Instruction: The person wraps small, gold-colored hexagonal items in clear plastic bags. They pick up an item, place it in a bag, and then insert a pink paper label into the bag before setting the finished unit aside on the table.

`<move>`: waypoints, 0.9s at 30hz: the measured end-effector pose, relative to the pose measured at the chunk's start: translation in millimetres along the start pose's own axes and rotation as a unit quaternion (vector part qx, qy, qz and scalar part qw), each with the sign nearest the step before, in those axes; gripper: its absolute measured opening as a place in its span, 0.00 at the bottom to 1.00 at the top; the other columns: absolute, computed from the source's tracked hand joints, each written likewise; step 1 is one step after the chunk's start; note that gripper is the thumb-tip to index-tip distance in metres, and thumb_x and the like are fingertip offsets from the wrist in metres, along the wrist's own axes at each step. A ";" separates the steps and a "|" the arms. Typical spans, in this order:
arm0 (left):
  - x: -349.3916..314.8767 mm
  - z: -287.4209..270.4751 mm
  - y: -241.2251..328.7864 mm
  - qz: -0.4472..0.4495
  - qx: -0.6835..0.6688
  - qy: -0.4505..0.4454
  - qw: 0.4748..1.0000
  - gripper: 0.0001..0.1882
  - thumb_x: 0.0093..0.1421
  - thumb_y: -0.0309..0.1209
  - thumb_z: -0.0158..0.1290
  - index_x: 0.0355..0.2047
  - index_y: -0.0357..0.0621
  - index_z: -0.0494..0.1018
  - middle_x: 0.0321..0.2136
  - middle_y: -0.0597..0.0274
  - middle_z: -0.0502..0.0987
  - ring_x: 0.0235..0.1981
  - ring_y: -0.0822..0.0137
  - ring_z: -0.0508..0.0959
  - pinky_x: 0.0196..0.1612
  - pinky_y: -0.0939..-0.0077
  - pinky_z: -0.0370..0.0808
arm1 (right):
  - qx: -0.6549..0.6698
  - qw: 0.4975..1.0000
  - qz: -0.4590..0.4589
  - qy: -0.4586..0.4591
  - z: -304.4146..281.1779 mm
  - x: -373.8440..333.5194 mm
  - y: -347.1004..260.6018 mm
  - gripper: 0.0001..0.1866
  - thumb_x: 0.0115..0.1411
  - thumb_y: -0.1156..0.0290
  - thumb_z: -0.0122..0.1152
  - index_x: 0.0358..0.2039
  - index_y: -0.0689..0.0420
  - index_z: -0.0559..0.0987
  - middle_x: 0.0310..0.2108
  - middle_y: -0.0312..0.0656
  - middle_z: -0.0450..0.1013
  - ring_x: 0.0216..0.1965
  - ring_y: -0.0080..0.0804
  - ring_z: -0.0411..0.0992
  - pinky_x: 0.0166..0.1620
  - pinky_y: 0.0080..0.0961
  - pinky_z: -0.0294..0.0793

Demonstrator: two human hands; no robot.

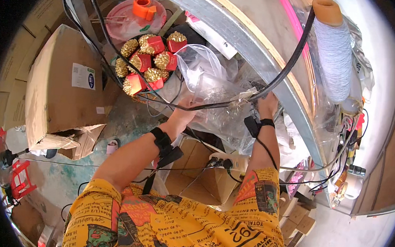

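My left hand (187, 110) is closed at the near left edge of a clear plastic bag (219, 95), partly behind a black cable. Thin dark strands or small pieces show through the bag. At its right end, my right hand (267, 105) is closed beside a small dark object (257, 85); what its fingers hold is hidden. Beyond my left hand, several gold pinecone-like pieces wrapped in red (151, 66) sit together in a dark round container. A cloudy clear plastic cover (198, 67) stands between them and the bag. Both wrists wear black straps with small devices.
A metal-edged table (294, 100) curves along the right, bearing a cone of pale yarn (332, 59). A black cable (235, 103) hangs across the work. A large cardboard box (59, 83) stands left; a pink basin (117, 26) holds an orange tape dispenser (144, 9). An open carton (194, 173) lies below my arms.
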State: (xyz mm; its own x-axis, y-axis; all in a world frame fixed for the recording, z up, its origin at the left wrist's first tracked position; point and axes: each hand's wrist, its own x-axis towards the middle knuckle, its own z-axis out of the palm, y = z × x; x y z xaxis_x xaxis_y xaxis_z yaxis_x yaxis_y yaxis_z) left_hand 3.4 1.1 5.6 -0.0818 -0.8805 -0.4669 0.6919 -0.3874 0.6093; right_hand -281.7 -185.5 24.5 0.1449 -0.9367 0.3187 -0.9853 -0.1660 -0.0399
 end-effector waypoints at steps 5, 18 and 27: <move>-1.3 4.5 -1.1 0.025 -0.012 0.000 1.000 0.11 0.59 0.24 0.50 0.43 0.37 0.67 0.31 0.54 0.76 0.28 0.62 0.80 0.32 0.69 0.81 | 0.046 0.998 -0.033 0.032 1.3 3.2 6.4 0.29 0.42 0.66 0.62 0.48 0.59 0.71 0.47 0.53 0.70 0.51 0.50 0.66 0.55 0.39 0.64; -2.2 13.9 -6.0 -0.013 -0.074 -0.020 0.997 0.10 0.57 0.23 0.51 0.40 0.38 0.66 0.29 0.55 0.76 0.27 0.60 0.79 0.30 0.69 0.81 | 0.403 0.895 0.190 0.030 -2.0 -18.0 19.8 0.23 0.49 0.80 0.56 0.49 0.64 0.71 0.40 0.44 0.71 0.37 0.30 0.72 0.38 0.27 0.78; 5.8 20.3 -9.3 0.007 -0.085 -0.039 0.996 0.14 0.58 0.28 0.49 0.44 0.36 0.65 0.33 0.53 0.74 0.34 0.56 0.78 0.40 0.65 0.78 | 0.587 0.783 0.205 0.000 -79.4 -66.6 -56.0 0.24 0.51 0.79 0.58 0.51 0.63 0.68 0.39 0.41 0.70 0.40 0.32 0.70 0.40 0.30 0.76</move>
State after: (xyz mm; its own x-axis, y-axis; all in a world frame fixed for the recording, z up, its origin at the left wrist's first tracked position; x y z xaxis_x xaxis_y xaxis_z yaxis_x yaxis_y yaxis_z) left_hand -18.1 -5.9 10.2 -0.1226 -0.9067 -0.4035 0.8047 -0.3287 0.4943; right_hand -243.4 -89.3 80.8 -0.1623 -0.9855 0.0503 -0.1866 -0.0194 -0.9822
